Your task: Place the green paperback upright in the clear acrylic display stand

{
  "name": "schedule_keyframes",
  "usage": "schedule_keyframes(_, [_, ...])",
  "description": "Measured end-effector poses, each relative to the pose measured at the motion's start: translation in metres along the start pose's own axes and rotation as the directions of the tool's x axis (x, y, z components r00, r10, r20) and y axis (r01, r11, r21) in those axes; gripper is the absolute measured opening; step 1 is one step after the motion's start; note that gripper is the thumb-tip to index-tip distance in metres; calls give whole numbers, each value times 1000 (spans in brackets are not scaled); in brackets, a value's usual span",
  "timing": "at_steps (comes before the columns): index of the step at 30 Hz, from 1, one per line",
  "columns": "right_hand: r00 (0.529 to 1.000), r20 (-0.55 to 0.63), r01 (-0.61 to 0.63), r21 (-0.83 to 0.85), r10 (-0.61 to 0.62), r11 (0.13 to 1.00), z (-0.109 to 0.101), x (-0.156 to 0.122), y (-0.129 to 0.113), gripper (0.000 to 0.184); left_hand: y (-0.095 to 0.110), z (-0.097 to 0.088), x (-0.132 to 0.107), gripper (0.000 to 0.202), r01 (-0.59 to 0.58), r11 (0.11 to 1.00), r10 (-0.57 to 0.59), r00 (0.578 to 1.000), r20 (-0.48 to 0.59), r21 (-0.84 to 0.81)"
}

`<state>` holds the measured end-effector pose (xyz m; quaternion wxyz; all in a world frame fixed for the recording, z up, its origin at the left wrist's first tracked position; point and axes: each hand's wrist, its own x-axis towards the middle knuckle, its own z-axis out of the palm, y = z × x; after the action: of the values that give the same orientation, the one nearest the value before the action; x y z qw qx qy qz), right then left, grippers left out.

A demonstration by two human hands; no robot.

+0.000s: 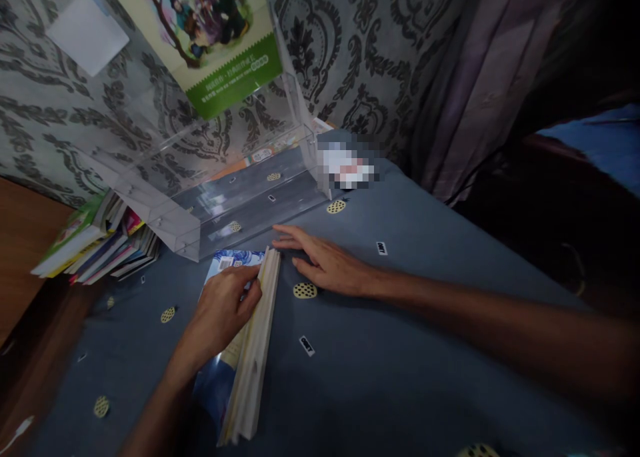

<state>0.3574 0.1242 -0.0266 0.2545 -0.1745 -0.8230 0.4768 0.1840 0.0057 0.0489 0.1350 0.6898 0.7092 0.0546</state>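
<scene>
My left hand (pixel 227 307) is closed over the top of some books (pixel 257 357), its thumb lying along their pale page edges. A blue cover with a barcode (pixel 226 262) shows to the left of that hand; part of the cover is hidden under it. How many books are in the grip I cannot tell. My right hand (pixel 320 260) is open just right of the books' far end, fingers stretched toward the left. It holds nothing, and whether its fingertips touch the books is unclear. Beyond both hands stands a clear acrylic rack (pixel 193 233).
Stacked books (pixel 100 243) lean at the left of the rack. A book with a green-bordered illustrated cover (pixel 235 77) stands upright at the back. Patterned wallpaper (pixel 350 63) rises behind the grey-blue tablecloth (pixel 380 350). A cable end (pixel 23 429) lies at lower left.
</scene>
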Motion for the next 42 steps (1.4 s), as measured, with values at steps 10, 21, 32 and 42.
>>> schedule_keyframes(10, [997,-21,79,22,-79,997,2,0,5,69,1,-2,0,35,-55,996,55,998,0,64])
schedule_keyframes(21, [994,-52,94,-130,-101,987,4,-3,2,66,6,30,-7,23,-12,924,89,979,-183,382])
schedule_keyframes(32, [994,59,112,-620,-97,776,16,-7,-10,54,-11,20,-14,26,9,931,39,992,-123,366])
schedule_keyframes(42, [980,124,198,-570,-155,797,32,12,0,47,-73,39,-82,41,386,879,-313,910,-274,280])
